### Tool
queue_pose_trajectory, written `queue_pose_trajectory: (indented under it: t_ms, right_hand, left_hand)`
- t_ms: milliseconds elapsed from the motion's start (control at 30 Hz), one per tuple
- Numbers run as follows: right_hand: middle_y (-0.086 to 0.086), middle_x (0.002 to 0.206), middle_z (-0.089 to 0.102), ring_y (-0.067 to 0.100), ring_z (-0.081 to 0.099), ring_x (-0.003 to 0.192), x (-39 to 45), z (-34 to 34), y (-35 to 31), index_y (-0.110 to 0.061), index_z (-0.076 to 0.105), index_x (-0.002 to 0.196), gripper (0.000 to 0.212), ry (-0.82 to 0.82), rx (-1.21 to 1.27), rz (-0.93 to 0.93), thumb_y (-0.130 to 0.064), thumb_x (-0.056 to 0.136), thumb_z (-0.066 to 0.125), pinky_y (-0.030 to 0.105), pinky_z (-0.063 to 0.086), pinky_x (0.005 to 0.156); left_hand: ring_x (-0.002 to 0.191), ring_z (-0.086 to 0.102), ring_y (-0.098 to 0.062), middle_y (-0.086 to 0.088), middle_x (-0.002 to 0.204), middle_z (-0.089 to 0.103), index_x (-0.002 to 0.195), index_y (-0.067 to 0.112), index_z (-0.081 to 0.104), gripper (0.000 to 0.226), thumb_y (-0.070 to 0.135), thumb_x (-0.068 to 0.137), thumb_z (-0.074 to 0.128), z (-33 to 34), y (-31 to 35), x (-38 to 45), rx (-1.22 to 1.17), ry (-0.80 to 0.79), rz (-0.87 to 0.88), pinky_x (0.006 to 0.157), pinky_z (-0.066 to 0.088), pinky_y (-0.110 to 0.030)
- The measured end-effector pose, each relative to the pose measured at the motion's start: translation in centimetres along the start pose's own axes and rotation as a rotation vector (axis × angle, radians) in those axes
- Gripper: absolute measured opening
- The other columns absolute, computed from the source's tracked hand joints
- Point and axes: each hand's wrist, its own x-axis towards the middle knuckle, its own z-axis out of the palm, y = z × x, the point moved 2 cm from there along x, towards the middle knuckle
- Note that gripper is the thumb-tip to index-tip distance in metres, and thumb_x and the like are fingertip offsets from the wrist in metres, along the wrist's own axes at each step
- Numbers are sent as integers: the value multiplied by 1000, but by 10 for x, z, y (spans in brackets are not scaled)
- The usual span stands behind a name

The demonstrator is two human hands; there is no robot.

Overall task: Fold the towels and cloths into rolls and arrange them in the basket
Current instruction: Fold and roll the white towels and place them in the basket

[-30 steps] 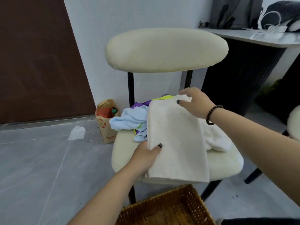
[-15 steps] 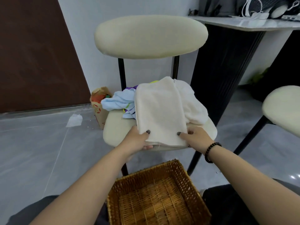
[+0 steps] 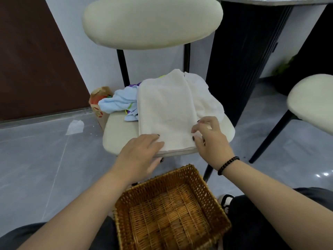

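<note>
A second ago the right hand (image 3: pixel 210 141) was lifting the far corner of the cream towel (image 3: pixel 166 112) over the chair seat (image 3: pixel 119 134); now the towel lies folded into a long strip on that seat, and both hands have come to its near end. The left hand (image 3: pixel 142 152) presses flat on the near left corner, fingers straight, while the right hand's fingers curl at the near right edge, seemingly pinching it, so I judge the folding done and the rolling about to begin. Count: one folded towel, a second white cloth (image 3: pixel 203 98) to its right on the seat, one crumpled blue cloth (image 3: pixel 119 101) at the seat's left, a purple-and-yellow scrap behind, and one wicker basket (image 3: pixel 173 212) in front of the seat, holding nothing
</note>
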Motion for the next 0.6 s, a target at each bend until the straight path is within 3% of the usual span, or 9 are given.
queue_pose_trajectory:
  t_ms: [67,133,233,300,367,500,600]
  right_hand:
    - [13,123,45,23,53,50,-1,0,2,-11,61,94,18,-35,-136,-130,0,81,65,34,47,40]
    - [16,114,54,26,54,56,-4,4,5,-9,65,93,24,-88,-240,-270,4,73,71,35,48,42]
    - [11,104,62,29,57,81,-11,8,11,-8,68,100,19,-78,-300,-396,-10,82,64,41,50,65]
    - [7,110,62,29,54,100,-15,8,18,-12,66,111,33,-99,-315,-381,-33,88,56,40,46,82]
    - [7,117,60,29,52,109,-15,8,25,-12,62,121,46,-168,-322,-368,-43,87,56,40,43,91]
    - [8,106,64,31,60,85,-2,4,21,-10,65,117,49,-262,-246,-341,-27,73,78,43,55,69]
    - [6,96,67,30,63,82,11,-8,15,-10,70,105,32,-286,-183,-331,-15,75,78,46,57,60]
  left_hand:
    - [105,64,-31,-13,121,63,114,11,67,53,27,67,85,4,-4,-3,10,-67,4,74,55,-37]
    - [102,66,-30,-14,117,66,111,9,69,54,18,62,89,5,-5,-4,20,-48,5,74,55,-35]
    - [93,69,-27,-12,109,68,105,8,71,37,11,71,84,6,-7,-7,-21,82,57,68,58,-34]
    - [89,70,-23,-8,109,69,107,12,67,28,12,80,76,8,-11,-12,-64,122,71,61,59,-33]
    - [86,72,-20,-5,109,71,108,13,69,23,15,85,70,6,-19,-17,-102,131,60,56,58,-32]
    - [69,70,-21,-3,105,72,108,12,72,21,14,88,65,-4,-27,-14,-38,110,81,48,54,-33]
    - [63,66,-22,-3,100,71,111,11,69,24,14,89,60,-11,-22,-5,-26,78,38,44,50,-32]
